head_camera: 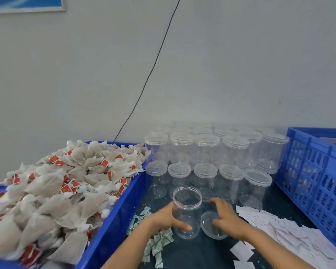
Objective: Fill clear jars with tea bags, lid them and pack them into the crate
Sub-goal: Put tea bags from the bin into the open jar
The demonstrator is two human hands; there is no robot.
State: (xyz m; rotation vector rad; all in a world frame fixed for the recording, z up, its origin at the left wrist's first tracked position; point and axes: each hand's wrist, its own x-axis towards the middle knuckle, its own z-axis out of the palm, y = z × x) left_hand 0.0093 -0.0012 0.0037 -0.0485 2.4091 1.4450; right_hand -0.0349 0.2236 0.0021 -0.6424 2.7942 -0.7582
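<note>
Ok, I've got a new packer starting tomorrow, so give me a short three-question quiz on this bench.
1. True or false: the open clear plastic jar gripped by the left hand holds tea bags.
2. Which side is the blue slotted plastic crate: A left, B right?
3. What is the right hand holding?

Key: 1 false, it is empty. 2 B; the blue bin of paper tea bags is left. 3 The round clear lid.
</note>
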